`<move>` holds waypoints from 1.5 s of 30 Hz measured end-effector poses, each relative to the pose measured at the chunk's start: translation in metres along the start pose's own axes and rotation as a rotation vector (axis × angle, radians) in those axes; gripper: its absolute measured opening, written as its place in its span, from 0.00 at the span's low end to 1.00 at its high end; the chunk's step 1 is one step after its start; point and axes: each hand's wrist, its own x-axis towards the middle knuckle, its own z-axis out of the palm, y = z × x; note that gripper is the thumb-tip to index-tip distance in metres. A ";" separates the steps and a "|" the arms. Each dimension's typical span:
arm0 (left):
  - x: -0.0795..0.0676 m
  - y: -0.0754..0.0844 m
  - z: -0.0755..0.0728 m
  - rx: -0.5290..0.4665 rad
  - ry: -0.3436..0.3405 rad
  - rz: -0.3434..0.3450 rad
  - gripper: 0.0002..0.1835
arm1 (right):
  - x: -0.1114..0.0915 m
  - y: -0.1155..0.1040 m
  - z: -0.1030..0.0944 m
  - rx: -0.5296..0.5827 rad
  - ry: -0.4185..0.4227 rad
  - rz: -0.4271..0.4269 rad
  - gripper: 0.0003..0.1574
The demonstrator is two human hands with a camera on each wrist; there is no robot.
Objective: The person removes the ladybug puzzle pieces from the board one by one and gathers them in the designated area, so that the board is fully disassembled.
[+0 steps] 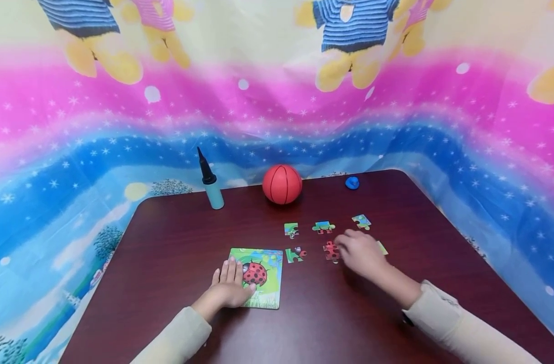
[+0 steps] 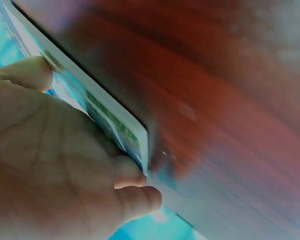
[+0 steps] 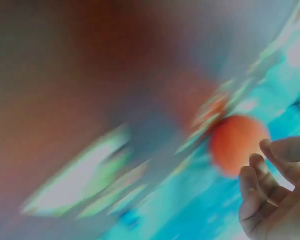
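Observation:
My left hand (image 1: 228, 285) lies over the left part of a square ladybug picture board (image 1: 271, 288), its fingers straight. In the left wrist view, the board's edge (image 2: 102, 92) runs beside the palm and thumb. My right hand (image 1: 360, 253) is just right of a red spotted puzzle piece (image 1: 331, 251); whether it touches the piece cannot be told. Its fingers (image 3: 252, 192) are loosely bent in the right wrist view, with nothing visible between them. Nearby lie a green piece with a ladybug's head (image 1: 295, 254) and a green piece (image 1: 381, 247) partly hidden by the right hand.
Farther back lie a corner piece (image 1: 291, 229), a blue-green piece (image 1: 323, 226) and another piece (image 1: 361, 221). A red ball (image 1: 282, 184), a hand pump (image 1: 214, 194) and a small blue object (image 1: 352, 183) stand along the back of the brown table (image 1: 167, 283). A printed curtain (image 1: 277, 111) surrounds it.

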 end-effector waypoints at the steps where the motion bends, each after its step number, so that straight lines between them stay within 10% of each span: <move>1: 0.001 0.000 0.000 0.006 -0.004 -0.004 0.47 | 0.006 -0.012 0.003 0.018 -0.010 -0.021 0.05; 7: 0.006 0.004 -0.002 0.018 -0.012 -0.001 0.45 | 0.031 -0.086 0.021 0.006 -0.163 -0.200 0.07; 16: 0.000 0.008 0.005 0.038 -0.011 0.055 0.44 | 0.019 -0.156 0.051 -0.200 -0.546 -0.541 0.48; 33: -0.011 -0.012 -0.003 -0.050 0.045 0.036 0.46 | 0.033 -0.160 0.052 -0.139 -0.705 -0.461 0.46; 45: -0.022 -0.008 -0.010 -0.012 0.052 0.004 0.46 | 0.027 -0.175 0.058 -0.083 -0.512 -0.401 0.33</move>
